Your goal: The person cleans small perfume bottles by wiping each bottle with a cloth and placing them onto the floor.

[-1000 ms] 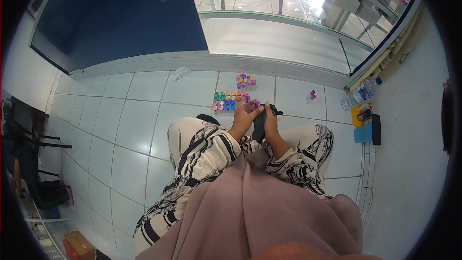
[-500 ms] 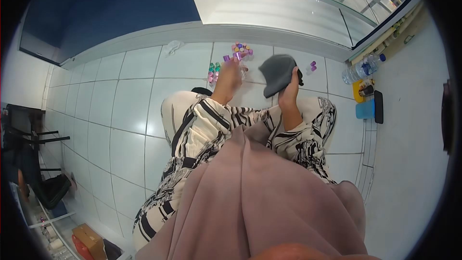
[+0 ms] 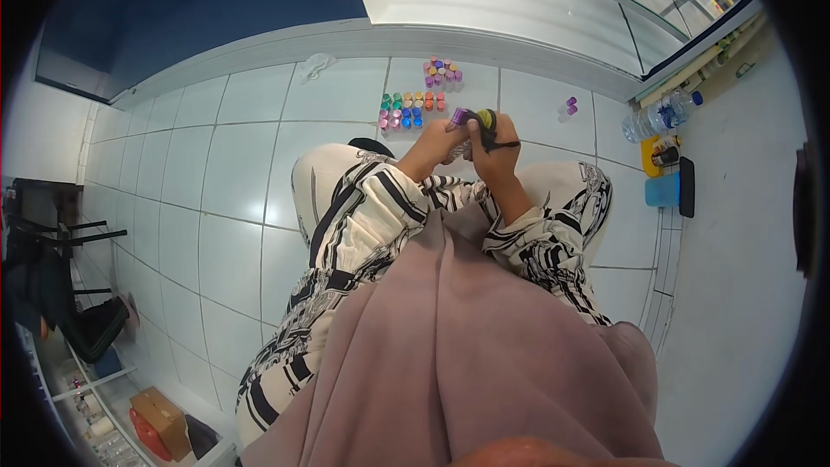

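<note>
My left hand (image 3: 441, 143) is closed around small clear bottles with purple caps (image 3: 459, 118), in front of my crossed legs. Against it, my right hand (image 3: 496, 149) grips a dark cloth (image 3: 489, 128), bunched up beside the caps, with a yellow-green patch showing. Just left of the hands, rows of small bottles with green, pink, blue and orange caps (image 3: 412, 111) stand on the tiled floor. Farther off is a second cluster with purple and yellow caps (image 3: 443, 73). Two purple-capped bottles (image 3: 571, 105) lie apart on the right.
A large plastic bottle (image 3: 662, 117), a blue container (image 3: 663, 191) and a yellow item (image 3: 651, 156) are by the right wall. A crumpled clear bag (image 3: 317, 66) lies near the cabinet base (image 3: 251, 41). Black chair legs (image 3: 95, 233) and a cardboard box (image 3: 162, 420) are at the left.
The dark cloth, spread open in my right hand half a second ago, is now bunched up. My left hand has moved from the bottle rows to meet my right hand.
</note>
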`<action>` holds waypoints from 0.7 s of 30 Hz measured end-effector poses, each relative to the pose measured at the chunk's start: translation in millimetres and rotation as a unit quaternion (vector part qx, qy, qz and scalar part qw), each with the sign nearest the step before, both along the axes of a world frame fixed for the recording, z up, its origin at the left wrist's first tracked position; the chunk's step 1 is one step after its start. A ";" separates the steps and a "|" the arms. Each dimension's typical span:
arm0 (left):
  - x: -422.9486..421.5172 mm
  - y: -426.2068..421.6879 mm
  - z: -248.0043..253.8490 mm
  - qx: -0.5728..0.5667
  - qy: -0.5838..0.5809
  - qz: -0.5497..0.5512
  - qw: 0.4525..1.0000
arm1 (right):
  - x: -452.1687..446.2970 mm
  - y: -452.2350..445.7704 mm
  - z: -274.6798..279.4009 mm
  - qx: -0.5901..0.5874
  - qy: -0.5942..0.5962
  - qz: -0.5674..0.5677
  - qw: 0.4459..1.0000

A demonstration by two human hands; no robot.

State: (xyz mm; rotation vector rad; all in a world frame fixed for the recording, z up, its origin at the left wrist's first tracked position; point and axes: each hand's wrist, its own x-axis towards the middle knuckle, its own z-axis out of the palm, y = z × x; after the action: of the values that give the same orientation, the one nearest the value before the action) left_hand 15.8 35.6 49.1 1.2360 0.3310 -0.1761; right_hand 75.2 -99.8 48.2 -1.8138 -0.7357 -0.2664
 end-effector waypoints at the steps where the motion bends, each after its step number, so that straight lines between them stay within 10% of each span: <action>1: 1.2 -1.9 2.3 0.033 0.000 0.005 0.999 | 2.7 -1.3 -0.1 -0.029 -0.031 -0.018 0.999; 5: 7.9 -9.4 -25.6 0.153 -0.111 0.074 0.979 | 10.5 -3.6 -6.1 -0.107 -0.099 -0.043 0.988; 8: 4.6 -9.7 -16.2 0.228 -0.124 0.073 0.963 | 15.2 -1.9 -35.8 -0.137 0.124 -0.067 0.980; 14: -2.5 -18.6 24.6 0.269 -0.093 0.072 0.956 | 24.7 1.1 -35.6 0.170 0.441 -0.004 0.881; 16: 2.7 -13.7 8.9 0.181 -0.131 0.133 0.966 | 31.6 -6.3 -26.7 0.315 0.553 0.030 0.771; 21: 8.3 -3.3 -0.4 0.047 -0.122 0.201 0.971 | 46.7 -16.2 -17.5 0.413 0.473 0.001 0.778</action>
State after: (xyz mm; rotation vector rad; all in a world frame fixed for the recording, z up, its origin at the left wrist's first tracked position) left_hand 24.1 32.3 48.7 1.2432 0.3707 0.3426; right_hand 121.8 -116.0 30.7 -0.8754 0.1338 0.3046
